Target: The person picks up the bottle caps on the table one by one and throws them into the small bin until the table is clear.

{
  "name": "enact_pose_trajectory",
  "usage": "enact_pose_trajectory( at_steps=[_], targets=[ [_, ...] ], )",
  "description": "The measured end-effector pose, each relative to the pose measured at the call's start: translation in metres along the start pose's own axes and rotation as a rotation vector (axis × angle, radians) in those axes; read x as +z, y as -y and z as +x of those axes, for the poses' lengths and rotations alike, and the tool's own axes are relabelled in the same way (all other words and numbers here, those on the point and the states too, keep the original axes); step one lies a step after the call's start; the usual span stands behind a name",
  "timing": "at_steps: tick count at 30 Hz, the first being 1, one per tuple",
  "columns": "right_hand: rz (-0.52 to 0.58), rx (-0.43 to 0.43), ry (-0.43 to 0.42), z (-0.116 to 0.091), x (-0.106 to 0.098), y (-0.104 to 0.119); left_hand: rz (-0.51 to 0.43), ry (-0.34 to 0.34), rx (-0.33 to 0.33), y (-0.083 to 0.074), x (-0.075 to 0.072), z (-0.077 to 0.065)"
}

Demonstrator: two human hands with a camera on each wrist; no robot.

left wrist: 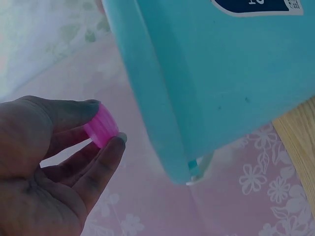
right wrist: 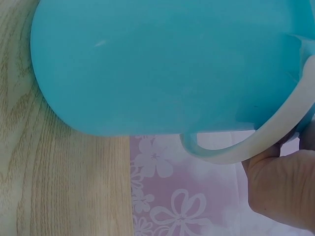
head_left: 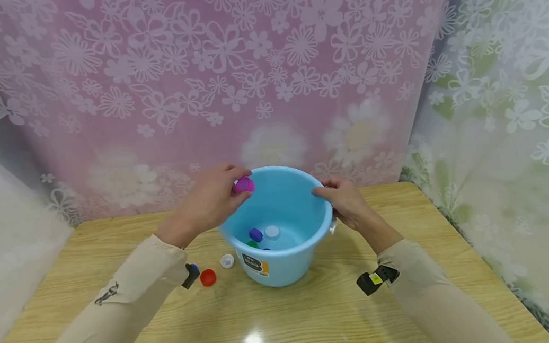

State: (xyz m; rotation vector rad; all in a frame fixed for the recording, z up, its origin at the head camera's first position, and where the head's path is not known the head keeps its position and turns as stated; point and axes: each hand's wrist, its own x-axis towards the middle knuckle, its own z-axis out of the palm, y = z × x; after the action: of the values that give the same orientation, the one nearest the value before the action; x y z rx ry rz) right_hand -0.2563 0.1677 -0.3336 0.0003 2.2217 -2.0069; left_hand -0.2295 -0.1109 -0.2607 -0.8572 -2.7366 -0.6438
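Observation:
My left hand [head_left: 211, 197] pinches a pink bottle cap [head_left: 244, 185] between thumb and fingers, over the left side of a light blue bucket [head_left: 288, 266]. In the left wrist view the pink cap [left wrist: 101, 126] stands apart from the bucket's rim [left wrist: 147, 98]. With thumb inside and fingers outside, my right hand [head_left: 345, 201] grips the bucket's right rim. Inside, a purple cap [head_left: 255, 235], a white cap [head_left: 272, 232] and a green cap [head_left: 252, 243] lie on the bottom, the green one partly hidden by the front rim.
On the wooden table [head_left: 361, 319], a red cap [head_left: 208, 277] and a white cap [head_left: 227, 261] lie left of the bucket. A blue cap [head_left: 194, 269] is partly hidden behind the left wrist's strap. A white carrying handle [right wrist: 275, 132] hangs at the bucket's side. Flowered curtain [head_left: 249, 88] stands behind.

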Motion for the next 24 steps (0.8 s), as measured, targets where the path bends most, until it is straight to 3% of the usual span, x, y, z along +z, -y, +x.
enact_pose_trajectory(
  at_steps=[10,16,24],
  targets=[
    [0.013,-0.007,-0.002,-0.001,0.000,0.001,0.099,0.053,0.070,-0.004,0.019,0.012],
    [0.021,-0.008,0.010,0.000,-0.001,-0.001,0.091,0.106,0.091,-0.003,0.030,0.016],
    [0.028,-0.008,0.014,0.001,0.000,-0.001,0.088,0.121,0.104,-0.002,0.034,0.017]
  ],
)
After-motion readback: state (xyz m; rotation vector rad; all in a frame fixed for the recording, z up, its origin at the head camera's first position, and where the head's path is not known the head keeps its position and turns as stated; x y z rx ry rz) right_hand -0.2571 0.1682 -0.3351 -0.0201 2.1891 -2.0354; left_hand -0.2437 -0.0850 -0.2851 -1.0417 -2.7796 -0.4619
